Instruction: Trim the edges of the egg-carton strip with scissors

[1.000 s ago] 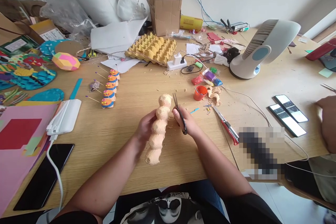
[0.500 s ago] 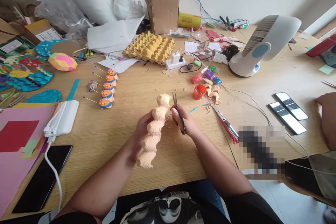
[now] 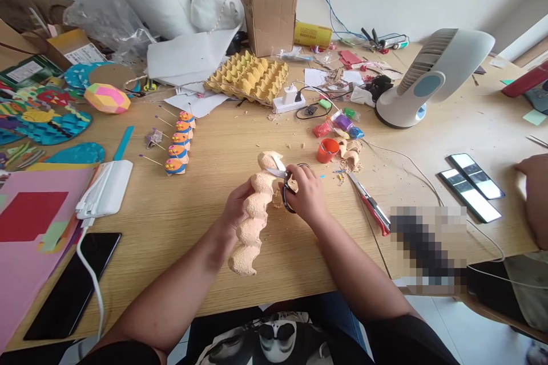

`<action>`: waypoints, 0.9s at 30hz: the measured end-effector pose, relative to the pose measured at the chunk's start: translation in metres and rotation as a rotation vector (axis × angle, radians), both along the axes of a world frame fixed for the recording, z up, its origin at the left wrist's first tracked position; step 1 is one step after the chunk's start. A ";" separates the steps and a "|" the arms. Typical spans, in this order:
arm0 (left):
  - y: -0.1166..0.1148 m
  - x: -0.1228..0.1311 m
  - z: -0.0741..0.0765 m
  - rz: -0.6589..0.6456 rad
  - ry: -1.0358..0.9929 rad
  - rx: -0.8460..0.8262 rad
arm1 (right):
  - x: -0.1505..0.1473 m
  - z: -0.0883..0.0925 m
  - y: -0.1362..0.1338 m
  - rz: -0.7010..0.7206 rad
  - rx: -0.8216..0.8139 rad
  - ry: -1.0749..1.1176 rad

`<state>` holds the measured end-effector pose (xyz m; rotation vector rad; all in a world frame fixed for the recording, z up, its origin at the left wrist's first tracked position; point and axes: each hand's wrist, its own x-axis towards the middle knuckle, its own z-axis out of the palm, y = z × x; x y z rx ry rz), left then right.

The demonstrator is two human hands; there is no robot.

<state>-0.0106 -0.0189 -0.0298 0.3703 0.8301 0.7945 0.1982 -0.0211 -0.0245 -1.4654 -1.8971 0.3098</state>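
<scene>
1. Left hand is clenched round the middle of the egg-carton strip, a row of pale orange cups.
2. The strip sits left of and nearer than the orange cup. It is lifted at a slant, with its top end closest to the cup and its low end at the table edge.
3. Right hand, just nearer than the orange cup, grasps the scissors with fingers through the loops.
4. The scissor blades point away from the orange cup and touch the strip's top cup. Can't tell how wide the blades are.
5. Carton scraps lie beside the orange cup, on its right and near side.
6. A red utility knife lies right of the orange cup and nearer.
7. A white fan stands right of the orange cup and farther back.
8. A yellow egg tray is behind and to the left of the orange cup.
9. A painted caterpillar is well left of the orange cup.
10. Two phones are far right of the orange cup, with another person's hand past them.
</scene>
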 end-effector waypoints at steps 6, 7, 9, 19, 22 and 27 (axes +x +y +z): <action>-0.004 0.008 0.023 -0.017 0.060 -0.047 | 0.000 0.003 0.002 -0.045 0.058 -0.138; -0.005 0.009 0.026 -0.021 0.057 -0.033 | 0.000 0.003 0.003 -0.040 0.060 -0.136; -0.005 0.009 0.029 -0.018 0.048 -0.016 | 0.001 0.003 0.003 -0.031 0.063 -0.135; 0.001 0.005 0.009 -0.045 -0.045 -0.055 | 0.003 0.004 0.002 -0.077 0.030 -0.172; 0.000 0.003 0.007 -0.051 -0.034 -0.085 | 0.003 0.005 0.002 -0.085 0.005 -0.164; -0.006 0.004 0.013 -0.016 0.049 -0.075 | 0.004 0.006 0.005 -0.098 -0.095 -0.041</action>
